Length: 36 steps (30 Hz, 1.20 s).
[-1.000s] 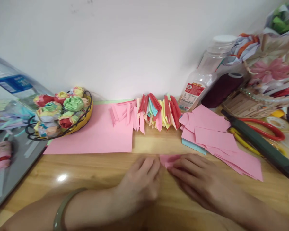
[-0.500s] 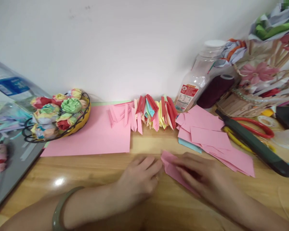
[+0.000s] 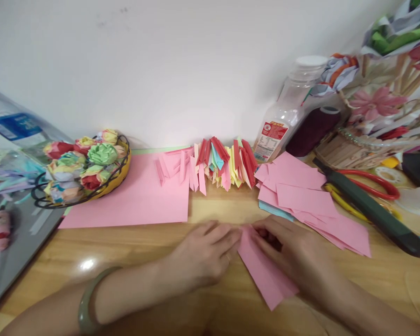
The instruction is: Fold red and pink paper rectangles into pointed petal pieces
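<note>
A creased pink paper piece (image 3: 262,268) lies slanted on the wooden table between my hands. My left hand (image 3: 208,252) has its fingers pressed together at the paper's upper left corner, pinching its edge. On the other side, my right hand (image 3: 289,245) grips the paper's top edge between thumb and fingers; part of the sheet is hidden under it. Behind the hands stands a row of folded paper pieces (image 3: 226,161) in red, pink, yellow and blue. To the right of it lies a loose pile of pink paper rectangles (image 3: 304,200).
A large pink sheet (image 3: 133,200) lies at left, partly under a yellow basket (image 3: 121,175) of paper flowers. At right are a clear bottle (image 3: 280,121), a dark thread spool (image 3: 313,130), red-handled pliers (image 3: 371,182) and a dark green-handled tool (image 3: 378,214).
The pink paper piece has opened out and now shows a broader face, its lower end nearer me. Both hands have shifted slightly along its upper edge.
</note>
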Available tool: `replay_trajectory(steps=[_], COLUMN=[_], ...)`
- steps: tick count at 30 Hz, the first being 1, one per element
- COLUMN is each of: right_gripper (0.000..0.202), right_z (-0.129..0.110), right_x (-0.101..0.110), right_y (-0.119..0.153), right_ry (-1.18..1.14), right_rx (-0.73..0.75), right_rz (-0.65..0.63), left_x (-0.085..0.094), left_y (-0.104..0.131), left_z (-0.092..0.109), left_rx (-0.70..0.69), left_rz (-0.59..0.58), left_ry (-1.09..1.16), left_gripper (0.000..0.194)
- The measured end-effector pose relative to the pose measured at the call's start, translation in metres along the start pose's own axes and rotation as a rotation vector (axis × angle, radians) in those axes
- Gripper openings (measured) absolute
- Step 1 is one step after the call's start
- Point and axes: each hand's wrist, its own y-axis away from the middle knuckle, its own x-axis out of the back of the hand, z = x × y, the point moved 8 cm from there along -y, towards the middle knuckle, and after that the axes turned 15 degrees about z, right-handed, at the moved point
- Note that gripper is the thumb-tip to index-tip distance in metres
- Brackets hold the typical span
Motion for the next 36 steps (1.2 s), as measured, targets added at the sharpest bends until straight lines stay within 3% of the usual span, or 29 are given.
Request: replay_trajectory(steps=[6,13,17,20,28,34,36], right_gripper=[0.022,0.028,0.032,0.035,0.035,0.028,0.026], right_z=[-0.018,-0.025,-0.028,-0.029,-0.031,-0.013,-0.008], right_x=[0.000,0.005,0.006,0.005,0.004,0.001,0.008], right_y=[0.007,0.004,0.006,0.005,0.006,0.008,0.004], right_ry=[0.054,0.050,0.077,0.114,0.106,0.048,0.016], right_rx=[0.312,0.479,0.564,0.579,0.581,0.478,0.462], right_rz=[-0.032,-0.070,-0.066,-0.071,-0.078,-0.215,-0.189], left_x=[0.003,-0.001,-0.004,-0.004,-0.005,-0.002,-0.001], left_y=[-0.006,-0.003,0.000,0.001,0.000,-0.001,-0.001], left_z=[-0.009,-0.018,-0.016,-0.016,-0.014,-0.015,-0.015], left_rx=[-0.007,0.098,-0.002,-0.048,-0.071,-0.058,-0.043], left_rz=[-0.018,0.065,-0.041,-0.111,-0.155,-0.120,-0.117], left_ry=[0.060,0.051,0.082,0.086,0.100,0.122,0.140], left_gripper=[0.024,0.015,0.026,0.031,0.033,0.031,0.030])
